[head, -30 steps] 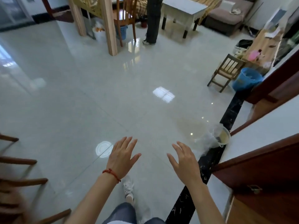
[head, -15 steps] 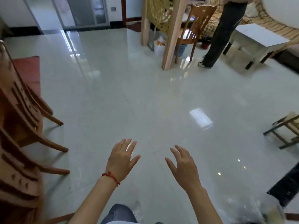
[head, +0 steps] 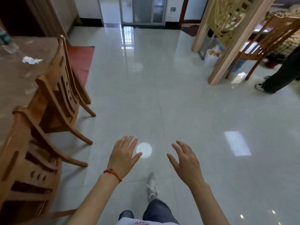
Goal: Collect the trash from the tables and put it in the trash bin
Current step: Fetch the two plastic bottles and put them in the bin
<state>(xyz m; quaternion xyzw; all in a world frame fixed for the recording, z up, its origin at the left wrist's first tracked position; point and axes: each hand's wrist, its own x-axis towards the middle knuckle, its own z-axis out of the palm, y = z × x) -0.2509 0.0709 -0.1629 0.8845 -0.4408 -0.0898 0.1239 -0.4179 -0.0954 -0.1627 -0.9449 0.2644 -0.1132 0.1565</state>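
My left hand [head: 123, 157], with a red string at the wrist, is held out in front of me with fingers spread and nothing in it. My right hand [head: 185, 161] hovers beside it, also spread and holding nothing. On the brown table [head: 14, 82] at the far left lies a crumpled white tissue [head: 30, 60], with a clear plastic wrapper [head: 6, 41] behind it. A round white lid-like disc [head: 144, 149] shows on the floor between my hands; it may be a light reflection. Both hands are well to the right of the table.
Two wooden chairs [head: 60, 93] [head: 27, 159] stand against the table, between me and it. A red mat [head: 79, 59] lies beyond them. At the right are a wooden pillar [head: 227, 51], another chair [head: 266, 41], a white bag [head: 212, 56] and a standing person's legs [head: 279, 75].
My view has swung left: the blue bin and plastic bag on the right have left the frame, and the brown table with its chairs has come in. Both hands stay spread and hold nothing.
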